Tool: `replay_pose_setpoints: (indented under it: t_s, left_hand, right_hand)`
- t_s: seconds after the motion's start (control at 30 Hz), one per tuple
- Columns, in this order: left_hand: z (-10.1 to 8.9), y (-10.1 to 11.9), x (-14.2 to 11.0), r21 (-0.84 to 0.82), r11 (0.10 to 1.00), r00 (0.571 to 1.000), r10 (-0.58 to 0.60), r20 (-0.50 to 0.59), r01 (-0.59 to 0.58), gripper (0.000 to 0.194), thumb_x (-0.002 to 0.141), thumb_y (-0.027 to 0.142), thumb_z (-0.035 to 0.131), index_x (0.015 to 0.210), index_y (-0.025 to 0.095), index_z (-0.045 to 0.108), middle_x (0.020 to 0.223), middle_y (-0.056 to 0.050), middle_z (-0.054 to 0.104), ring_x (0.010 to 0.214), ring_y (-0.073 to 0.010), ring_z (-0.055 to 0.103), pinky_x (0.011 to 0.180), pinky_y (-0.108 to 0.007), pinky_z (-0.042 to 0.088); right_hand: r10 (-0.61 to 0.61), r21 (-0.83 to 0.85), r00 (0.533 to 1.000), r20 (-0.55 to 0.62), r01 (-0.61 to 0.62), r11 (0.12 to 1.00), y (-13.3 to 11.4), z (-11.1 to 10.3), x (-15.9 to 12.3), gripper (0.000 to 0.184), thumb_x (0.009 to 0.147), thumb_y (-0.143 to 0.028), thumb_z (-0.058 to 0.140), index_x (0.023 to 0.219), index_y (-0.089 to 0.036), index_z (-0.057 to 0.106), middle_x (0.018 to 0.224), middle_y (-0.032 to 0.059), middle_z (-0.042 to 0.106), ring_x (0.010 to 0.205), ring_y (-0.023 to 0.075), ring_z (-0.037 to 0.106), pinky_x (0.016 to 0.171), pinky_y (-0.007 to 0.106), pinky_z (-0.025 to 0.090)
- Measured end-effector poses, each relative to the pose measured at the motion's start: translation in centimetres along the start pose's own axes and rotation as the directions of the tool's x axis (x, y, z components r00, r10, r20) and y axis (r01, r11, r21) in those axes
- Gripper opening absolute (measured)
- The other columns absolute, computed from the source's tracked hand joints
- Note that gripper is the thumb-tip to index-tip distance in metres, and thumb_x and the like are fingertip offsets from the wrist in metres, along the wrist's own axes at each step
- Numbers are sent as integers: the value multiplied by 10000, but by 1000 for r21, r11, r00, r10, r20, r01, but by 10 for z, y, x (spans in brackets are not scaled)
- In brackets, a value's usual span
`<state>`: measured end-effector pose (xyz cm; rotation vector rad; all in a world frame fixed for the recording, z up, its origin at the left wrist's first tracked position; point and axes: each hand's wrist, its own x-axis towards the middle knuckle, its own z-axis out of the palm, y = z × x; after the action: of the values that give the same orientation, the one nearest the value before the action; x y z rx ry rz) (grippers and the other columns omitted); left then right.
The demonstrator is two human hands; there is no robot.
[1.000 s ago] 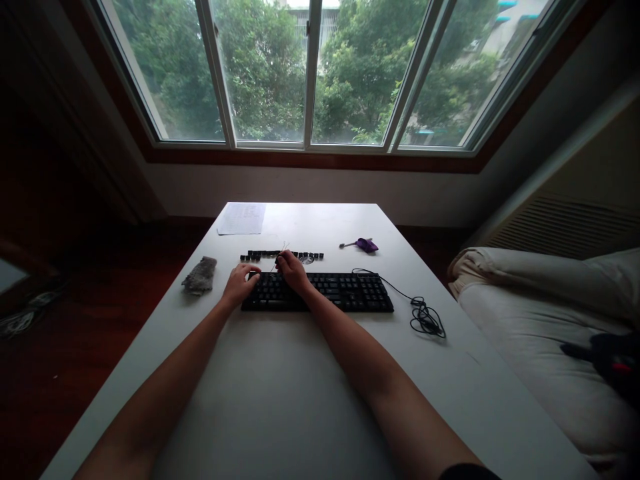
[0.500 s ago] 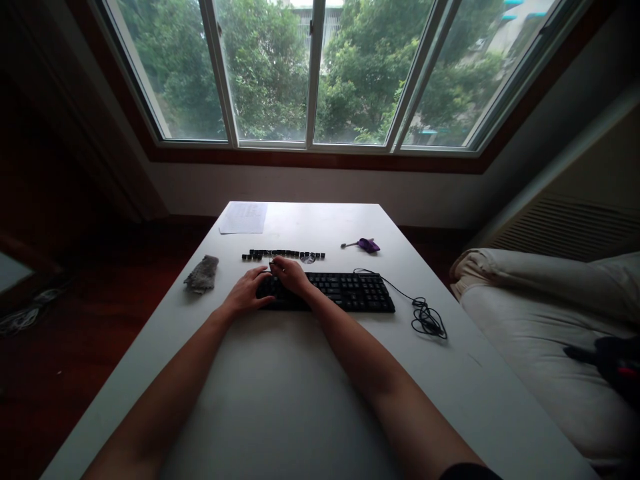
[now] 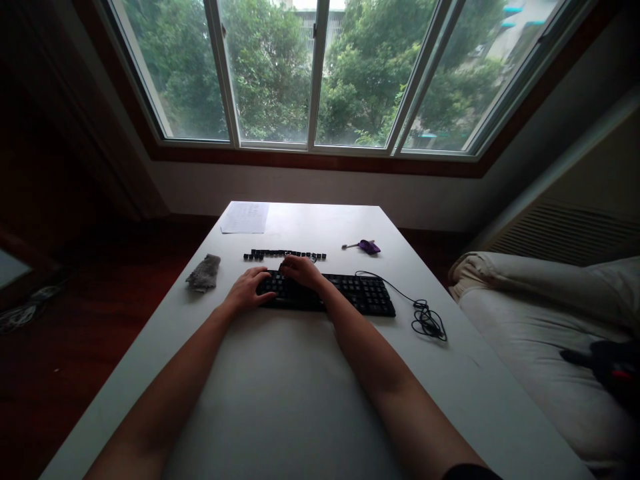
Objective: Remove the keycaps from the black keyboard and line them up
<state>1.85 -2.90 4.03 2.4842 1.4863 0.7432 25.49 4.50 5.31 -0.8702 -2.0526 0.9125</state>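
Observation:
A black keyboard [image 3: 345,290] lies across the white table. My left hand [image 3: 246,290] grips its left end, fingers at the far edge and thumb over the near keys. Above the keyboard's far edge, left of its middle, my right hand [image 3: 303,270] has its fingers bent and pressed together; what they hold is too small and dark to name. Just beyond the keyboard, loose black keycaps [image 3: 270,253] lie in a row. A small shiny item [image 3: 313,258] sits among them, partly hidden behind my right hand.
A grey cloth [image 3: 204,273] lies left of the keyboard. Paper [image 3: 245,218] rests at the far left corner. Toward the far right is a purple brush-like tool [image 3: 369,247]. The keyboard's coiled cable [image 3: 429,321] is at right, with a pale sofa [image 3: 540,333] beyond the table edge.
My right hand has moved slightly right along the keyboard's far edge, away from my left fingertips. It now covers more of the shiny item. My left hand has stayed in place.

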Motion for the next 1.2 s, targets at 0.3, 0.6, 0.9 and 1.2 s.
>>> replay_pose_setpoints:
  t_s: [0.3,0.6,0.9,1.2]
  left_hand:
    - [8,-5,-1,-4,1000,1000,-21,-18,21,544,815,584,681,1256,271,626,1424,-86,526,1341,-307,458,1145,-483,388]
    - [10,13,4,-11,998,984,-59,-168,58,329,881,351,641,1197,262,648,1322,-63,606,1268,-289,502,1118,-485,386]
    - [12,21,5,-72,995,979,-77,-188,65,195,873,304,643,1055,258,697,1124,-44,681,1138,-269,544,1024,-447,437]
    - [12,28,7,-38,998,984,-64,-169,58,223,833,274,662,1053,245,688,1145,-51,685,1164,-281,537,1026,-448,428]
  right_hand:
    - [128,522,992,-9,-105,847,21,-1,1,308,793,-450,717,898,-196,578,780,26,725,680,192,712,654,318,571]
    - [36,410,999,30,-45,911,2,2,2,267,810,-419,696,897,-175,631,783,20,706,715,164,682,684,282,550]
    - [-16,155,996,83,3,988,-15,3,-1,183,836,-368,637,865,-188,634,725,-6,685,677,137,626,631,224,464]
    - [-56,49,986,156,48,998,-22,0,-4,195,838,-371,640,845,-177,617,695,-25,650,629,106,541,586,201,379]
